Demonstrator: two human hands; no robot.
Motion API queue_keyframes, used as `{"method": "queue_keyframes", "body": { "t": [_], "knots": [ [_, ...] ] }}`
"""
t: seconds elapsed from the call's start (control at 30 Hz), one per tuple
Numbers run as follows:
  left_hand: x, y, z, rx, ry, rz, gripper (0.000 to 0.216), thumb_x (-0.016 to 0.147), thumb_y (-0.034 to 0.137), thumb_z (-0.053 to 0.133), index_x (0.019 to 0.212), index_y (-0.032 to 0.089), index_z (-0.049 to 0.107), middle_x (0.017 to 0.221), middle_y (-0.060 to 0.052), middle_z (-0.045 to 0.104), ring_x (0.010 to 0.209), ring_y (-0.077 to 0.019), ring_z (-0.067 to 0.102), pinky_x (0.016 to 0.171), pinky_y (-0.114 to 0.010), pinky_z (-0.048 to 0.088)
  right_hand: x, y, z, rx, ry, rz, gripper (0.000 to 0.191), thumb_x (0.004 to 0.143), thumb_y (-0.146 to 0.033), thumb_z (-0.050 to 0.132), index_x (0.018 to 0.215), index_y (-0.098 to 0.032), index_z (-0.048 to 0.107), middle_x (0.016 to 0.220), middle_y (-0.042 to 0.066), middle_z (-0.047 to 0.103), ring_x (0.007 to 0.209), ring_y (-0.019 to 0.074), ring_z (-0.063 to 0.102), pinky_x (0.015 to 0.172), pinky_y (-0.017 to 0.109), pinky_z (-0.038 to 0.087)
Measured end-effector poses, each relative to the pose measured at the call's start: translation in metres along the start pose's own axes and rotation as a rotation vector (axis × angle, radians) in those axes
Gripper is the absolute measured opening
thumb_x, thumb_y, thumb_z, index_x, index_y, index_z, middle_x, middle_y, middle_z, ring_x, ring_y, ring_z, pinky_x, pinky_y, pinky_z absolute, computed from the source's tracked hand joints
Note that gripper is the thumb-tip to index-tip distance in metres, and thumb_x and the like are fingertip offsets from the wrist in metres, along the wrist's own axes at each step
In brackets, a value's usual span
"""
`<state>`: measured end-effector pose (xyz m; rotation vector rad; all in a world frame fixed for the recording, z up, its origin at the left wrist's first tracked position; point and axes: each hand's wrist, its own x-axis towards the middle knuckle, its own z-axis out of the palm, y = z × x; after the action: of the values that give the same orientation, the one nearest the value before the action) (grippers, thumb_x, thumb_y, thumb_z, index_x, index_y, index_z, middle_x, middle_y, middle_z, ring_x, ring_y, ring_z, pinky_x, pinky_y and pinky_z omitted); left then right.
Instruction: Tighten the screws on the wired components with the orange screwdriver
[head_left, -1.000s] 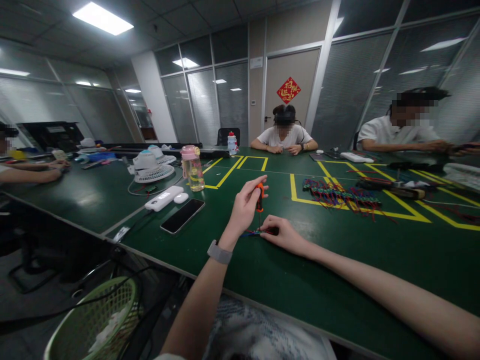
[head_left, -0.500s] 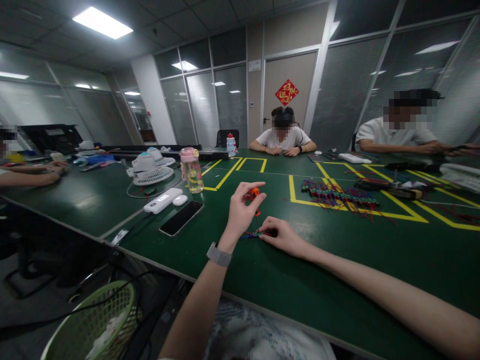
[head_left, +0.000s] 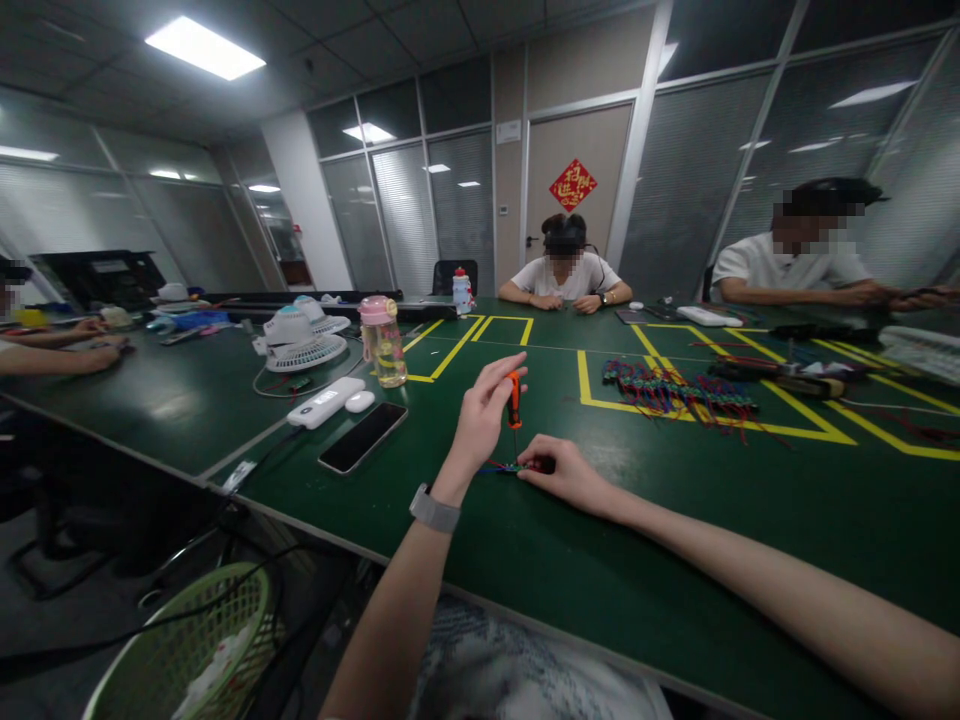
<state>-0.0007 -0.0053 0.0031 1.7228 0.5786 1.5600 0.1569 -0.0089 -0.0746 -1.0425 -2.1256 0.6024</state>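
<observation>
An orange-and-black screwdriver (head_left: pixel 514 402) stands upright, its handle in the fingers of my left hand (head_left: pixel 482 415). The shaft points down onto a small green circuit board (head_left: pixel 512 468) lying on the green table, with red and blue wires at its ends. My right hand (head_left: pixel 566 473) pinches the right end of that board and its wires against the tabletop; its fingertips partly cover the board. The exact spot where the screwdriver's tip touches is too small to make out.
Left of my hands lie a black phone (head_left: pixel 364 437), a white power bank (head_left: pixel 326 401) and a white earbud case (head_left: pixel 360 401), with a pink-lidded bottle (head_left: pixel 384 345) behind. Wired circuit boards (head_left: pixel 679 388) are heaped at right. A green basket (head_left: pixel 187 640) stands below the table edge.
My left fingers have shifted round the screwdriver handle, from a wide curl to a closer, straighter hold, showing more of the handle. My right hand and the board stay in place.
</observation>
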Motion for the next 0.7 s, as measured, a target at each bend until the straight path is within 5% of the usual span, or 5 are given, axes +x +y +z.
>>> {"method": "queue_keyframes", "body": {
  "t": [0.17, 0.37, 0.57, 0.7],
  "knots": [
    [-0.0001, 0.0003, 0.0014, 0.054, 0.026, 0.011, 0.029, 0.08, 0.03, 0.062, 0.107, 0.019, 0.065, 0.095, -0.005, 0.061, 0.081, -0.0128, 0.06, 0.072, -0.025, 0.052, 0.0001, -0.0009, 0.0001, -0.003, 0.002, -0.007, 0.01, 0.075, -0.019, 0.064, 0.082, -0.015, 0.069, 0.078, 0.003, 0.06, 0.068, 0.0128, 0.055, 0.063, 0.025, 0.045],
    [0.0, -0.0003, 0.0028, -0.037, -0.036, -0.009, 0.031, 0.089, 0.03, 0.047, 0.117, 0.023, 0.06, 0.12, -0.008, 0.055, 0.098, -0.0167, 0.06, 0.081, -0.03, 0.052, -0.0014, -0.0002, 0.0004, -0.013, 0.0, -0.012, 0.011, 0.076, -0.02, 0.064, 0.084, -0.016, 0.07, 0.079, 0.004, 0.06, 0.068, 0.0131, 0.054, 0.062, 0.026, 0.045],
    [-0.0005, -0.0035, 0.0019, 0.043, 0.052, 0.016, 0.025, 0.081, 0.027, 0.061, 0.104, 0.018, 0.063, 0.099, -0.006, 0.061, 0.083, -0.0137, 0.061, 0.07, -0.025, 0.052, -0.0039, 0.0012, 0.0011, -0.028, 0.011, -0.022, 0.013, 0.077, -0.02, 0.062, 0.087, -0.016, 0.07, 0.081, 0.004, 0.06, 0.071, 0.014, 0.056, 0.066, 0.027, 0.045],
    [0.0006, -0.0023, -0.0004, 0.004, 0.011, 0.014, 0.024, 0.085, 0.029, 0.054, 0.105, 0.019, 0.064, 0.118, -0.009, 0.056, 0.101, -0.018, 0.058, 0.081, -0.028, 0.051, -0.0039, -0.0018, -0.0002, -0.001, -0.002, -0.019, 0.014, 0.077, -0.021, 0.062, 0.087, -0.016, 0.07, 0.082, 0.005, 0.06, 0.073, 0.0144, 0.057, 0.067, 0.027, 0.046]
  ]
}}
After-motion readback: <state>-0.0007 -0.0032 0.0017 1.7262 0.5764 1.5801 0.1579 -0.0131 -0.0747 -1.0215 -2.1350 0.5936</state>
